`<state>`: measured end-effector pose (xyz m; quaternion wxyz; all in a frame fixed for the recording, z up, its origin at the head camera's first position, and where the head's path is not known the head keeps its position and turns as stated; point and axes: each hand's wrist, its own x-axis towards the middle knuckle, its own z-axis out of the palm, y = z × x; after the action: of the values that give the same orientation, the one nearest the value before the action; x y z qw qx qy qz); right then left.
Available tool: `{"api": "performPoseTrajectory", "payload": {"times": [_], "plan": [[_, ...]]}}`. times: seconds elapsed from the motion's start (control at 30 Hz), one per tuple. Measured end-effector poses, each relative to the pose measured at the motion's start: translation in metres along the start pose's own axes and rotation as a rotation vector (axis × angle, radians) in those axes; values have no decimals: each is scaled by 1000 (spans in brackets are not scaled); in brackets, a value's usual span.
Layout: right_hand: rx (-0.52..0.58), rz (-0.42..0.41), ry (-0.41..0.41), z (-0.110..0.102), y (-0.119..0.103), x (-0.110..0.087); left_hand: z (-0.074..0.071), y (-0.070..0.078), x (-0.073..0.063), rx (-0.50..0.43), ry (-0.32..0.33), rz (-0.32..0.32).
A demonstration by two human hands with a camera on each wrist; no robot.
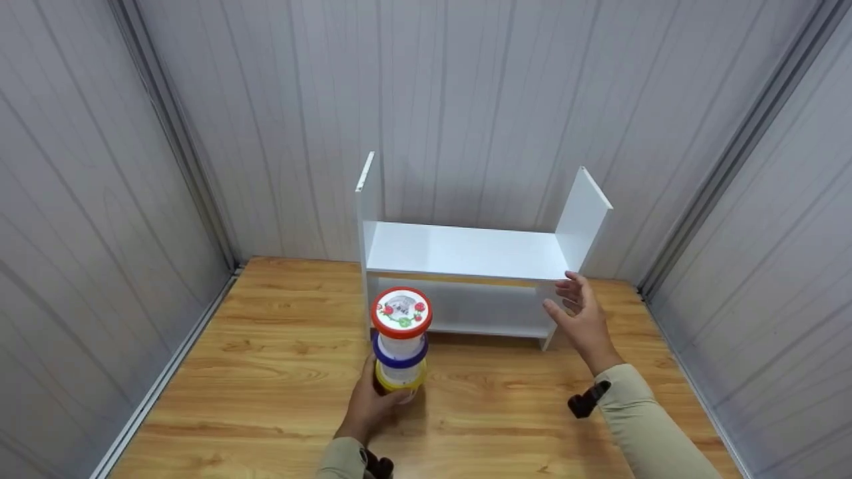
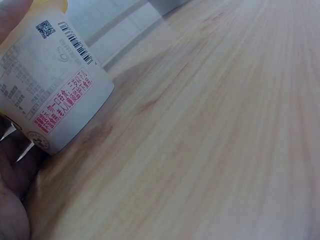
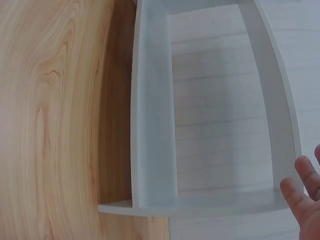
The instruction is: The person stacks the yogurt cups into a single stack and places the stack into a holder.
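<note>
Three lidded plastic cups stand stacked in front of the shelf's left end. On top is the red-lidded cup (image 1: 402, 314), its lid printed with red fruit. Below it comes the blue-lidded cup (image 1: 400, 356), then the yellow-lidded cup (image 2: 60, 85), which carries a barcode and red print. My left hand (image 1: 371, 404) grips this lowest cup from the left, thumb across its front. At the right end of the white shelf (image 1: 466, 253), my right hand (image 1: 587, 326) holds nothing. Its fingers are spread and slightly bent, fingertips right by the upper board's front corner.
The shelf has two boards and tall side panels, the right side panel (image 1: 586, 213) rising beside my right hand. It stands on a wood-grain tabletop (image 1: 286, 346) close to the panelled back wall (image 1: 319, 120). More panelled walls enclose both sides.
</note>
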<state>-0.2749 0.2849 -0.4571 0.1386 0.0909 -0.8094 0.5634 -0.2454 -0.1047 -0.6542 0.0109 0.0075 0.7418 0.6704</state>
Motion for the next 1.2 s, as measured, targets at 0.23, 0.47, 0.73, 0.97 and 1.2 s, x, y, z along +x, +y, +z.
{"api": "performPoseTrajectory", "payload": {"times": [0.23, 0.47, 0.73, 0.97, 1.2], "plan": [[-26, 14, 59, -11, 17, 6, 2, 1, 0, 9, 2, -38], [-54, 2, 124, -17, 25, 10, 1, 0, 1, 37, 6, -33], [-60, 21, 178, -20, 30, 14, 0, -2, 3, 19, 2, -48], [-45, 59, 210, -18, 33, 17, 0, -3, 0, -10, -30, 5], [-38, 93, 210, -16, 33, 25, 0, -2, 0, -1, -14, -13]]}}
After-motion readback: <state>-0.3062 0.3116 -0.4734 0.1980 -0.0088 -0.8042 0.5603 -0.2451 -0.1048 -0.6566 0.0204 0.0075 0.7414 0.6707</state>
